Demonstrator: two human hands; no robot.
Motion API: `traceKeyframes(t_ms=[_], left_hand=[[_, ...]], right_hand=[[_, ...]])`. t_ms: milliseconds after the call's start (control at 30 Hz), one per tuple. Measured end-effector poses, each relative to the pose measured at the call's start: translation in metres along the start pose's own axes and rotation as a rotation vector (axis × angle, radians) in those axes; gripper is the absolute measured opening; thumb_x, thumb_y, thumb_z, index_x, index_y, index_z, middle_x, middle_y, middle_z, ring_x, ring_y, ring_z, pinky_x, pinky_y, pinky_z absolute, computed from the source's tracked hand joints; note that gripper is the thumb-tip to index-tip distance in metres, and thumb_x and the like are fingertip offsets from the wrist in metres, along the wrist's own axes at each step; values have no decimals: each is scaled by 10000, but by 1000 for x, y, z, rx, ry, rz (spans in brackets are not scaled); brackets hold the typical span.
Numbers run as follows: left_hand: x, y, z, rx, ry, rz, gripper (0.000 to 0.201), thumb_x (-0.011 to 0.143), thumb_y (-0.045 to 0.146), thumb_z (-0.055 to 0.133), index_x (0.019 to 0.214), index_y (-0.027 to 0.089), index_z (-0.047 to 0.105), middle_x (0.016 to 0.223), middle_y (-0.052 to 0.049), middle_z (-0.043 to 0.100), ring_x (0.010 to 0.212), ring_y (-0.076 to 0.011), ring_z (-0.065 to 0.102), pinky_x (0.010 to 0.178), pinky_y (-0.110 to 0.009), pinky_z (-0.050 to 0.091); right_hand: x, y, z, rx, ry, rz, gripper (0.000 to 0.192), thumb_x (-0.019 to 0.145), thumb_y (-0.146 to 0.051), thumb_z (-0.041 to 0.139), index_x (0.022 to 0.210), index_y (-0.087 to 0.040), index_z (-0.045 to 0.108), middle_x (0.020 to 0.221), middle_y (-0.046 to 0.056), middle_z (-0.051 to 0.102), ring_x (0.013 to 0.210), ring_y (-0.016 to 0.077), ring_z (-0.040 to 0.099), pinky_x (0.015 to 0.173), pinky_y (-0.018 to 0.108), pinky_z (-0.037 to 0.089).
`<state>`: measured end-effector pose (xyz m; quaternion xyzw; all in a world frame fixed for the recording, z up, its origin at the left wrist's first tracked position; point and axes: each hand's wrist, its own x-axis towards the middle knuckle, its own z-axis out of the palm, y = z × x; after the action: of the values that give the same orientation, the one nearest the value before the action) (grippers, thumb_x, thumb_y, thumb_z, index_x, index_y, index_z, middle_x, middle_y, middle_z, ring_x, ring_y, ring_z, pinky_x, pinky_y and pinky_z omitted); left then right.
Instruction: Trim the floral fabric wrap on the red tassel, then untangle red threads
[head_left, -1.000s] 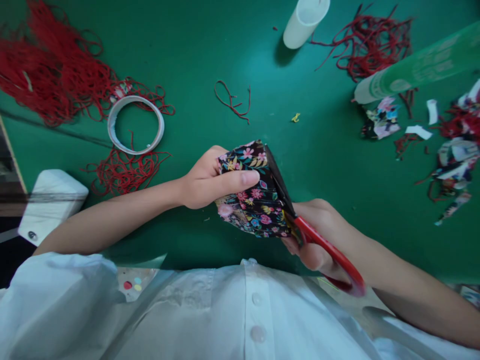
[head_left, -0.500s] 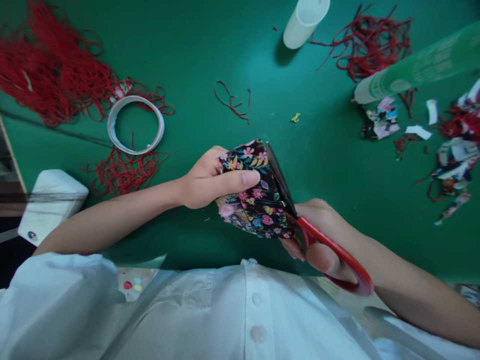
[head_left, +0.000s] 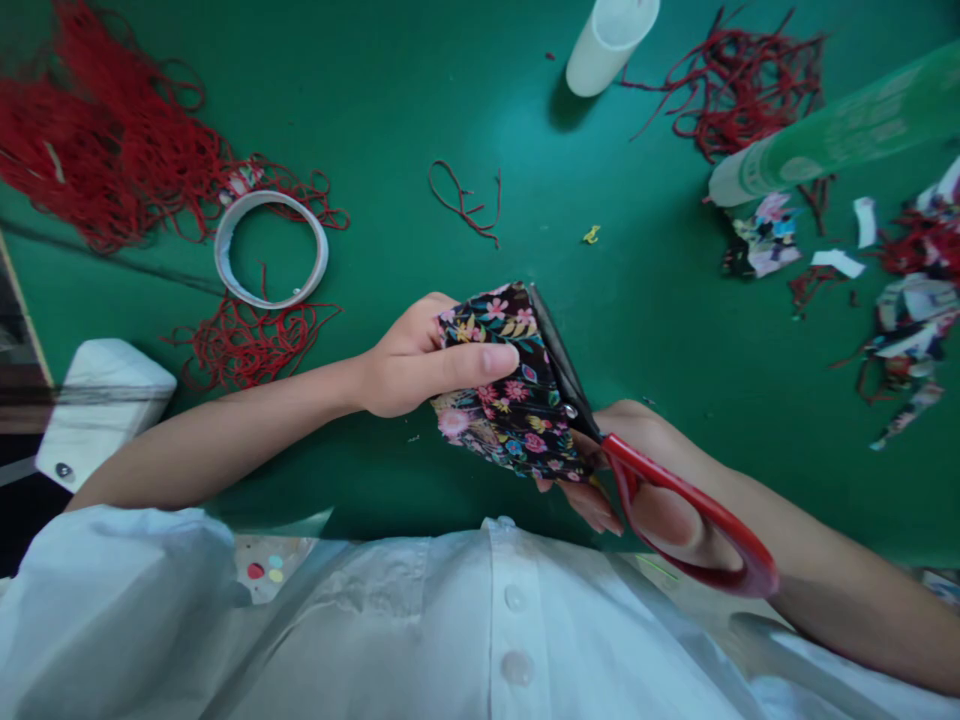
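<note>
My left hand [head_left: 420, 365] is closed on a piece of black floral fabric [head_left: 510, 410], its thumb lying flat across the top and its fingers hidden beneath. In my right hand [head_left: 630, 430] is a pair of scissors [head_left: 697, 520] with red handles, my thumb through the upper loop. The dark blades point up and to the left along the fabric's right edge. Some right fingers show below the fabric's lower right corner. The lower blade is mostly hidden by the cloth.
Red cord lies in a large tangle [head_left: 112, 140] and a smaller pile [head_left: 251, 340] at left, by a tape roll [head_left: 271, 250]. A white cup [head_left: 611, 45] stands at the top. A green-and-white tube [head_left: 832, 130] and fabric scraps [head_left: 915, 320] are at right.
The scissors' red handle has swung slightly right and down, and my right fingers have shifted below the fabric. My left hand and the fabric are almost unmoved.
</note>
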<state>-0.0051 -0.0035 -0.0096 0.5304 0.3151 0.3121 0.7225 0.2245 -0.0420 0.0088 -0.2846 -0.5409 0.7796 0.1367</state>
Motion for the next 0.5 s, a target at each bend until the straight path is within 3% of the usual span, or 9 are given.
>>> traceKeyframes(t_ms=[267,500], left_hand=[[-1,-2,-1,10,5,18,459,894,581,547,664,184,575,554,32,630,540,-114,653,410,-203,482],[-3,-5,-2,-6,-4,0,430,915,555,528,689,193,583,542,38,617,565,-123,669,429,-213,497]], right_hand=[[2,4,-1,-20,19,21,715,677,-926,418,646,-215,486,538,-60,466,466,79,343,406,253,255],[2,6,0,-74,41,8,761,630,-971,309,655,-221,434,540,-63,432,446,81,307,389,267,216]])
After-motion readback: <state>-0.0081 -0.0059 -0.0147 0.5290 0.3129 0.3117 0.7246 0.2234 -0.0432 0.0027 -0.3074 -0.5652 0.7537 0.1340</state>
